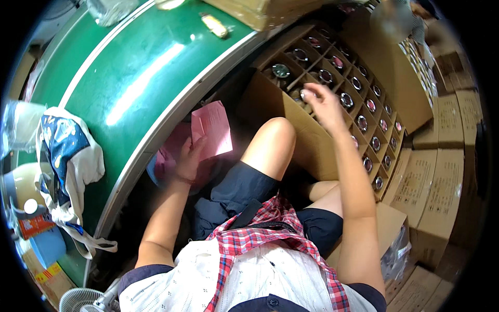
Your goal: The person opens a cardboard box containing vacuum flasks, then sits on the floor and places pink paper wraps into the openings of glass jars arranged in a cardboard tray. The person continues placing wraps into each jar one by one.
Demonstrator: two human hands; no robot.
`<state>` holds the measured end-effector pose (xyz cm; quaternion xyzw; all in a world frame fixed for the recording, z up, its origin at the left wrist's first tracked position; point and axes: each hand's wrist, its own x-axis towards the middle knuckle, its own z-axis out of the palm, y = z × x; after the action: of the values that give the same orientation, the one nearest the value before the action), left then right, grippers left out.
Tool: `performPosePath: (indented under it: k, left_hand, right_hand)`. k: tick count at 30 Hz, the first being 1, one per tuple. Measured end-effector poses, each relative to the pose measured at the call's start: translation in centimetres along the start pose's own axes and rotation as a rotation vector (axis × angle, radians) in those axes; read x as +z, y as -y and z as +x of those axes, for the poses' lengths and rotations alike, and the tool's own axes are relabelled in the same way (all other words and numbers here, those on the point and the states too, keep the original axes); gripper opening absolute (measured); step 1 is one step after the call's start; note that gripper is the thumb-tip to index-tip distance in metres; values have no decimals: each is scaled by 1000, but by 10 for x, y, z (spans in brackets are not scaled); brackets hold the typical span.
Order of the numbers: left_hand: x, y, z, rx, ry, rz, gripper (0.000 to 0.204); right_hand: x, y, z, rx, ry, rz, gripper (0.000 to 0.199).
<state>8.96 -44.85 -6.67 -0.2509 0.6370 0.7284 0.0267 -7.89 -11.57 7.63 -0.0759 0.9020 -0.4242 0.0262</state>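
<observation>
My left hand (191, 158) pinches a pink printed sheet of paper (212, 129) beside my knee. Below it, more pink sheets (171, 148) lie in a blue tub, partly hidden by the hand. My right hand (326, 106) reaches over an open cardboard box (296, 132) split by card dividers. Its bent fingertips meet at a compartment near the box's closest edge; what they grip is too small and blurred to name. Round shiny-rimmed tops (346, 100), some clear and some pinkish, stand upright in the other compartments.
A green table (150, 73) with a metal edge runs along my left, holding a cloth bag (78, 156) and a small yellow-white item (214, 25). Closed cartons (423, 182) are stacked at right. A white fan (80, 300) stands at lower left. Another person (392, 21) is at upper right.
</observation>
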Motion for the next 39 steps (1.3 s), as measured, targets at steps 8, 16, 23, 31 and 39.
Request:
performPosePath:
  k: [8, 16, 23, 31, 39]
  left_hand:
    - [108, -92, -43, 182, 467, -387, 39]
    - [148, -121, -71, -34, 467, -550, 38]
    - [141, -120, -84, 143, 403, -624, 41]
    - [143, -139, -100, 77, 541, -717, 41]
    - [149, -138, -49, -16, 376, -954, 10]
  right_hand:
    - [74, 71, -101, -319, -189, 220, 43]
    - [49, 89, -152, -659, -203, -442, 37]
    - [56, 76, -155, -125, -61, 891, 49]
    - [62, 72, -166, 19, 97, 979, 24]
    - [54, 75, -158, -355, -209, 56, 27]
